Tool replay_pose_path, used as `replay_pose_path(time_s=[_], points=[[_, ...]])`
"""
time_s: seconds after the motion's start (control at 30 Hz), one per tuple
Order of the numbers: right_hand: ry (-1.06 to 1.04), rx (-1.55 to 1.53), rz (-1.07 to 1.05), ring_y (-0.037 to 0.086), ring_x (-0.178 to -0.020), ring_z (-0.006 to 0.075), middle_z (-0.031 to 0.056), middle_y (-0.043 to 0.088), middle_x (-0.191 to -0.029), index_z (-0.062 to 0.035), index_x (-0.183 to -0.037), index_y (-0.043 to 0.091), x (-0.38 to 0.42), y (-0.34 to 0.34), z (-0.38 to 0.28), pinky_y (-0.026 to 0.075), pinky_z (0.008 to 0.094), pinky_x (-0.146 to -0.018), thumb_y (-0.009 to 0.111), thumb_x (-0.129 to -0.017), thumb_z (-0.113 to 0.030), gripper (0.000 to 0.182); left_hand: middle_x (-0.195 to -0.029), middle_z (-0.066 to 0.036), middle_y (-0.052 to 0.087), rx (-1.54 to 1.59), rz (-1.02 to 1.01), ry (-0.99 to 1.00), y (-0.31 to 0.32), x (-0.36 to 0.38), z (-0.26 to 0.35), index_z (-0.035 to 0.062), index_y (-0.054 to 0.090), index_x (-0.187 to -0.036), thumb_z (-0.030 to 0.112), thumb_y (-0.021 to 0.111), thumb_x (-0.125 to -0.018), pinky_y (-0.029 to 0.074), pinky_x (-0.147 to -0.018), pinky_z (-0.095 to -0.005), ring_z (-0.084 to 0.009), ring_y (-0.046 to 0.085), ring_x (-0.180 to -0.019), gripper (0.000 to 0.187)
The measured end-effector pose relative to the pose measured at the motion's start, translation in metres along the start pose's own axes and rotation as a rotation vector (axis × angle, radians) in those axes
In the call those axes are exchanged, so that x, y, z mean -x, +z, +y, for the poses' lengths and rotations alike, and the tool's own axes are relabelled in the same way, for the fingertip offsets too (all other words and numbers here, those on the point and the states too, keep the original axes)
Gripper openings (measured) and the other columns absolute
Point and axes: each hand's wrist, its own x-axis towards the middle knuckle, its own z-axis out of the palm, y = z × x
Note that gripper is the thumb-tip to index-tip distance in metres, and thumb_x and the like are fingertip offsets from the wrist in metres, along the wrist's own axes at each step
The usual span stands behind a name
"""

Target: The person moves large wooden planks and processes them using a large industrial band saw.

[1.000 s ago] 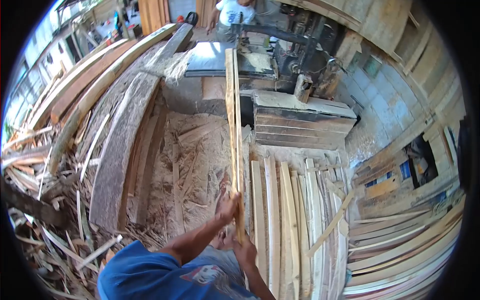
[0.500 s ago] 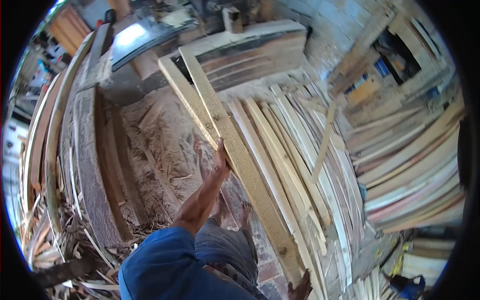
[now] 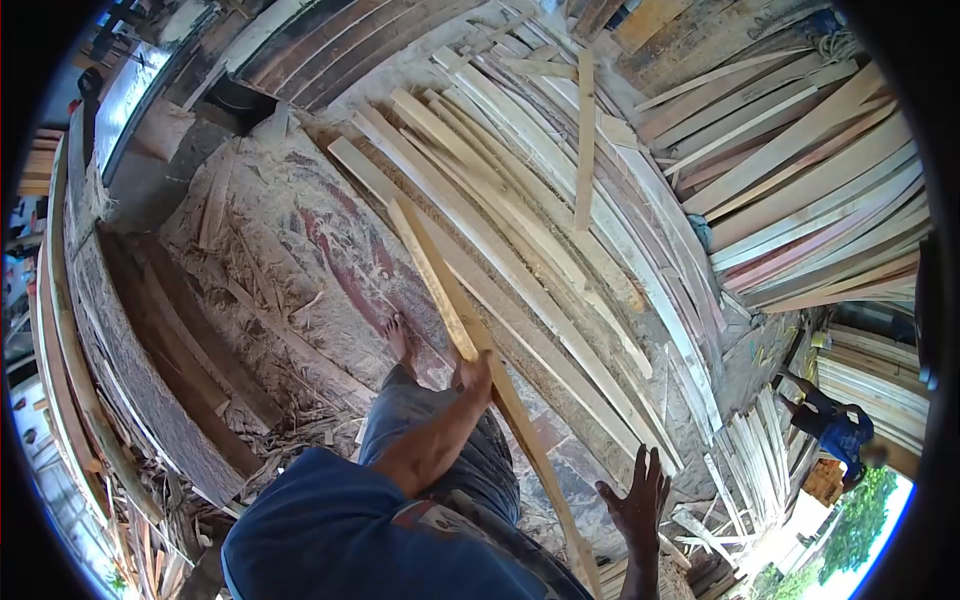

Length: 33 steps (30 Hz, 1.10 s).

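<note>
My left hand (image 3: 475, 372) grips a long, narrow wooden board (image 3: 440, 290) partway along its length. The board slants from the upper middle down to the bottom edge, past my body. To its right, my right hand (image 3: 638, 497) is raised with fingers spread, apart from the board and holding nothing. Just beyond the held board, another long plank (image 3: 535, 338) lies along the left side of a row of pale planks (image 3: 500, 200) on the floor.
Sawdust and shavings cover the floor (image 3: 300, 260) around my bare foot (image 3: 398, 335). Heavy dark timbers (image 3: 150, 370) stand at left, a machine (image 3: 150, 90) at upper left. Stacked boards (image 3: 810, 200) fill the right. Another person (image 3: 843, 430) in blue is at lower right.
Two boards were together in my hands; now one lies beside the floor planks and my left hand holds the other. My right hand has let go and opened. The view has turned rightward.
</note>
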Motion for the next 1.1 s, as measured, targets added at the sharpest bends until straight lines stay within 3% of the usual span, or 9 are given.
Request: replay_pose_path(time_s=[0.2, 0.27, 0.37, 0.47, 0.53, 0.73, 0.87, 1.07, 1.1], points=[[0.252, -0.532, -0.657, 0.057, -0.100, 0.0371, 0.0258, 0.054, -0.115, -0.0007, -0.134, 0.032, 0.014, 0.041, -0.021, 0.043, 0.0416, -0.087, 0.061, -0.076, -0.054, 0.084, -0.082, -0.010, 0.059, 0.097, -0.251, -0.183, 0.016, 0.040, -0.012, 0.0022, 0.052, -0.105, 0.017, 0.063, -0.076, 0.050, -0.059, -0.0331, -0.0216, 0.059, -0.065, 0.034], [0.075, -0.869, -0.458, 0.060, -0.098, 0.0320, 0.0242, 0.057, -0.109, -0.0017, -0.131, 0.037, 0.035, 0.092, -0.016, 0.046, 0.0355, -0.081, 0.046, -0.090, -0.043, 0.059, -0.076, -0.011, 0.057, 0.089, -0.247, -0.228, 0.019, 0.045, 0.002, 0.0009, 0.050, -0.102, 0.018, 0.062, -0.077, 0.050, -0.052, -0.0373, -0.0244, 0.059, -0.060, 0.033], [0.577, -1.526, -0.946, 0.064, -0.082, 0.0274, 0.0144, 0.056, -0.119, -0.0048, -0.133, 0.033, 0.037, 0.059, -0.033, 0.053, 0.0373, -0.067, 0.012, -0.088, -0.063, 0.076, -0.075, -0.011, 0.058, 0.074, -0.132, -0.149, 0.024, 0.049, -0.008, -0.0014, 0.052, -0.099, 0.019, 0.063, -0.077, 0.050, -0.052, -0.0367, -0.0238, 0.060, -0.060, 0.032], [0.357, -1.397, -1.044, 0.064, -0.064, 0.0221, 0.0121, 0.060, -0.112, -0.0043, -0.117, 0.046, 0.037, 0.069, -0.013, 0.049, 0.0295, -0.055, 0.038, -0.085, -0.062, 0.066, -0.074, -0.011, 0.059, 0.043, -0.157, -0.104, 0.023, 0.058, -0.013, -0.0018, 0.054, -0.096, 0.020, 0.063, -0.077, 0.049, -0.051, -0.0354, -0.0227, 0.060, -0.058, 0.030], [0.173, -0.741, -1.107, 0.062, -0.062, 0.0222, 0.0148, 0.065, -0.095, -0.0032, -0.105, 0.052, 0.013, 0.057, -0.022, 0.046, 0.0300, -0.055, 0.049, -0.084, -0.054, 0.055, -0.072, -0.011, 0.061, -0.072, -0.304, -0.153, 0.020, 0.032, -0.039, 0.0005, 0.057, -0.096, 0.021, 0.062, -0.076, 0.047, -0.047, -0.0336, -0.0212, 0.060, -0.056, 0.029], [-0.309, -0.334, -0.532, 0.058, -0.061, 0.0293, 0.0165, 0.061, -0.077, 0.0015, -0.103, 0.054, -0.002, 0.086, -0.034, 0.045, 0.0381, -0.057, 0.051, -0.086, -0.040, 0.044, -0.074, -0.014, 0.062, 0.066, -0.120, -0.139, 0.040, 0.045, -0.065, -0.0023, 0.057, -0.094, 0.022, 0.063, -0.073, 0.047, -0.050, -0.0366, -0.0227, 0.060, -0.055, 0.033], [-0.372, -0.223, -0.468, 0.058, -0.062, 0.0303, 0.0170, 0.060, -0.076, 0.0014, -0.101, 0.054, -0.022, 0.098, -0.039, 0.045, 0.0389, -0.058, 0.051, -0.085, -0.039, 0.043, -0.075, -0.010, 0.063, 0.254, -0.496, 0.006, 0.025, 0.101, -0.059, 0.0035, 0.061, -0.088, 0.018, 0.061, -0.075, 0.050, -0.057, -0.0343, -0.0204, 0.062, -0.063, 0.019], [-0.525, -0.073, -0.375, 0.058, -0.064, 0.0318, 0.0178, 0.060, -0.076, 0.0013, -0.098, 0.055, -0.040, 0.114, -0.045, 0.045, 0.0400, -0.060, 0.053, -0.084, -0.038, 0.042, -0.094, -0.005, 0.058, 0.531, -0.841, -0.394, 0.025, 0.172, -0.042, 0.0082, 0.045, -0.118, 0.016, 0.062, -0.074, 0.046, -0.080, -0.0311, -0.0168, 0.057, -0.087, 0.049], [-0.556, -0.048, -0.358, 0.058, -0.065, 0.0320, 0.0179, 0.060, -0.076, 0.0013, -0.098, 0.055, -0.040, 0.117, -0.045, 0.045, 0.0402, -0.060, 0.053, -0.084, -0.038, 0.041, -0.095, -0.016, 0.057, 0.688, -0.960, -0.351, 0.037, 0.154, -0.063, 0.0024, 0.057, -0.106, 0.014, 0.069, -0.076, 0.044, -0.074, -0.0381, -0.0288, 0.054, -0.083, 0.035]])
